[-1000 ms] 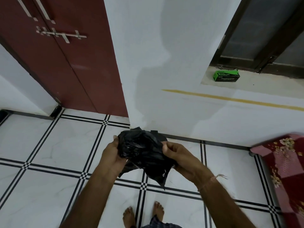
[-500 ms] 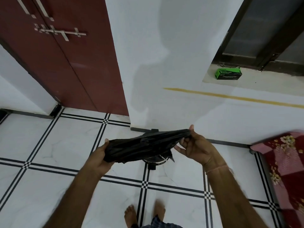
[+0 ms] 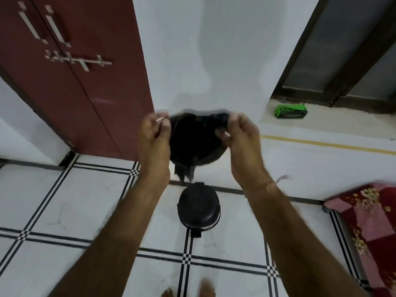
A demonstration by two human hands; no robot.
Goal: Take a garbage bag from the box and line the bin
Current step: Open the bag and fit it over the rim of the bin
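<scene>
Both hands are now raised, the left hand (image 3: 154, 133) and right hand (image 3: 240, 133) pinching the garbage bag (image 3: 192, 142) mouth apart above the closed bin (image 3: 198, 207); lining is approaching.

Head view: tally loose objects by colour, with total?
Black: 2 — crumpled black plastic garbage bag held up by left hand and right hand; round black bin on the floor.
Green: 1 — green cardboard box on the ledge.
Total: 3
</scene>
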